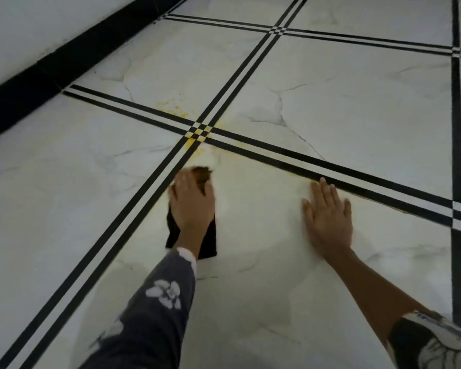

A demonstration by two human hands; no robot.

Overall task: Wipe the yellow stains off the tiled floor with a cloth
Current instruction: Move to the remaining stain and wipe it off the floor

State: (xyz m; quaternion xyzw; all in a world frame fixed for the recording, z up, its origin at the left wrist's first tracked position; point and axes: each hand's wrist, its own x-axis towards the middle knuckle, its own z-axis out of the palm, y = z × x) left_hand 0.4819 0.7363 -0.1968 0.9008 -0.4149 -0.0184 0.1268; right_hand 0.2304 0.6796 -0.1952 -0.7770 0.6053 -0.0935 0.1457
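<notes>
My left hand point(192, 201) presses down on a dark cloth point(209, 241) on the white tiled floor point(264, 262). The cloth's front edge, stained brownish-yellow, pokes out past my fingertips. Yellow stains point(194, 141) lie just ahead of it around the crossing of the black tile lines, and fainter yellow specks point(171, 103) sit on the tile beyond. A pale yellowish smear spreads over the tile between my hands. My right hand point(328, 213) lies flat on the floor with its fingers spread and nothing in it, to the right of the cloth.
A white wall point(37, 22) with a black skirting strip point(64, 62) runs along the upper left. Double black lines point(330, 166) cross the floor between the large marbled tiles.
</notes>
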